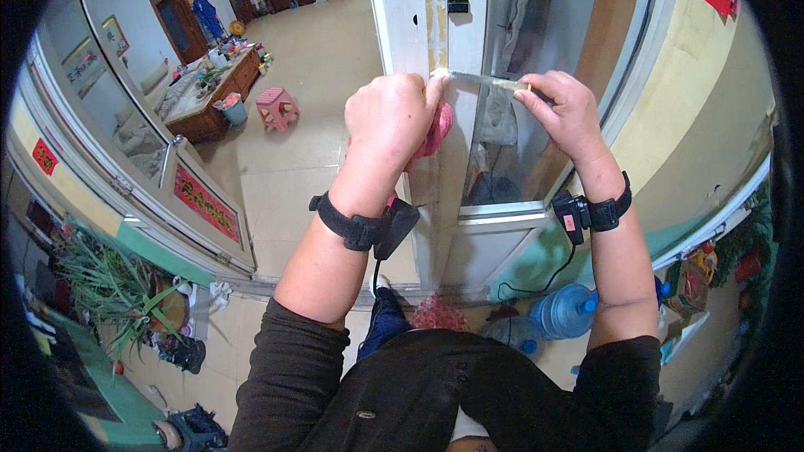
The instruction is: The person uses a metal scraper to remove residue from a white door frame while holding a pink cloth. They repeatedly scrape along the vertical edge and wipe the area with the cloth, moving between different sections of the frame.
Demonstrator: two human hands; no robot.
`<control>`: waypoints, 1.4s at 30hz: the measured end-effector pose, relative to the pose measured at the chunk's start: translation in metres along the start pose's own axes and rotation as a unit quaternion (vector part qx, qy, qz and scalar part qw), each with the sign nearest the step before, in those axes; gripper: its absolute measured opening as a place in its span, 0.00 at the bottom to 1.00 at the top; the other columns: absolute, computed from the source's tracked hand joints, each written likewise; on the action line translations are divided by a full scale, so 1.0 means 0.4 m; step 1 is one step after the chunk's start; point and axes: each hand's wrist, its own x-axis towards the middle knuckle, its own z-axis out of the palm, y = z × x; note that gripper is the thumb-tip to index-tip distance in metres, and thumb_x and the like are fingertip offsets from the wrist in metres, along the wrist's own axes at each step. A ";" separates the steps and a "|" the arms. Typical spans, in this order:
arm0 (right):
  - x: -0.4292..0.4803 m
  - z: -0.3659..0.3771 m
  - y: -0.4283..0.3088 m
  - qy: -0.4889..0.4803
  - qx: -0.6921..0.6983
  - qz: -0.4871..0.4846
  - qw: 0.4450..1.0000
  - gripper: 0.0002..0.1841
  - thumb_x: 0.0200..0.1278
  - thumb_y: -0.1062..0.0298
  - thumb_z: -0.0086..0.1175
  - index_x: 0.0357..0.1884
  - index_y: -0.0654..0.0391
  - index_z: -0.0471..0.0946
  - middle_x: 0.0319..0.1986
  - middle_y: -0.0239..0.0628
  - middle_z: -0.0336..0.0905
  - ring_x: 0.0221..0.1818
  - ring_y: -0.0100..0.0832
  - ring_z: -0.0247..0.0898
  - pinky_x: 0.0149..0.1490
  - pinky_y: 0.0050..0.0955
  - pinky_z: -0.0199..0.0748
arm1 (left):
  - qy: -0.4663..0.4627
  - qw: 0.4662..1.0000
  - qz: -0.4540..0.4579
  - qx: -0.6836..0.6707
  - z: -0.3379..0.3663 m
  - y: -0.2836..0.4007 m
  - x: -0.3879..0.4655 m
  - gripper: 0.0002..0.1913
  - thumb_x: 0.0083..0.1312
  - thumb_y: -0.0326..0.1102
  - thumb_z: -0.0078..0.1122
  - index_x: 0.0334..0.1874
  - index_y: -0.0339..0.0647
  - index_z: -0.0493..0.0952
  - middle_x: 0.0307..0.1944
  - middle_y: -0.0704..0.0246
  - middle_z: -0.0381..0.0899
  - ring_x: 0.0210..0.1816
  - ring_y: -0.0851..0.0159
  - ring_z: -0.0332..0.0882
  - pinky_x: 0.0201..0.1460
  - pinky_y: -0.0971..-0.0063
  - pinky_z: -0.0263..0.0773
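Note:
My left hand [392, 110] is closed around a bunched pink cloth [441, 129], with its thumb and forefinger at one end of a narrow flat strip [480, 78]. Between thumb and forefinger, my right hand [562, 110] pinches the strip's other end. Pale, yellowish residue clings to the strip; whether it is a blade or tape, I cannot tell. Both hands are in front of a white door frame [465, 50]. Two patchy lines of yellowish residue [435, 12] run down that frame above my left hand. A black latch fitting [458, 5] sits beside them.
A glazed door leaf [207, 194] stands ajar at left. Inside are a pink stool [276, 108], a bin [232, 110] and a cluttered low table [213, 91]. Large blue water bottles [563, 312] stand near my feet at right, potted plants [125, 295] at left. Cabled devices are strapped to both forearms.

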 end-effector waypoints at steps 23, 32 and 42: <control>0.079 -0.034 -0.011 0.011 -0.026 -0.007 1.000 0.13 0.57 0.54 0.62 0.34 0.54 0.83 0.23 0.38 0.76 0.30 0.40 0.75 0.34 0.36 0.72 | 0.038 0.999 0.025 -0.001 -0.066 0.000 0.060 0.28 0.66 0.58 0.49 0.24 0.39 0.83 0.22 0.54 0.81 0.28 0.48 0.82 0.32 0.58 0.77; 0.094 -0.042 -0.016 0.006 -0.046 -0.007 0.999 0.13 0.56 0.53 0.62 0.33 0.53 0.84 0.23 0.37 0.77 0.31 0.40 0.75 0.35 0.35 0.72 | 0.008 1.000 0.015 -0.010 -0.072 -0.007 0.063 0.30 0.66 0.62 0.48 0.24 0.40 0.83 0.23 0.54 0.80 0.30 0.47 0.82 0.36 0.57 0.77; 0.085 -0.029 -0.021 0.009 -0.031 -0.013 0.999 0.14 0.57 0.54 0.62 0.32 0.55 0.83 0.22 0.37 0.76 0.29 0.38 0.74 0.34 0.34 0.71 | -0.030 0.999 0.010 0.002 -0.074 -0.009 0.052 0.29 0.65 0.62 0.50 0.26 0.40 0.84 0.23 0.54 0.81 0.31 0.48 0.82 0.38 0.58 0.77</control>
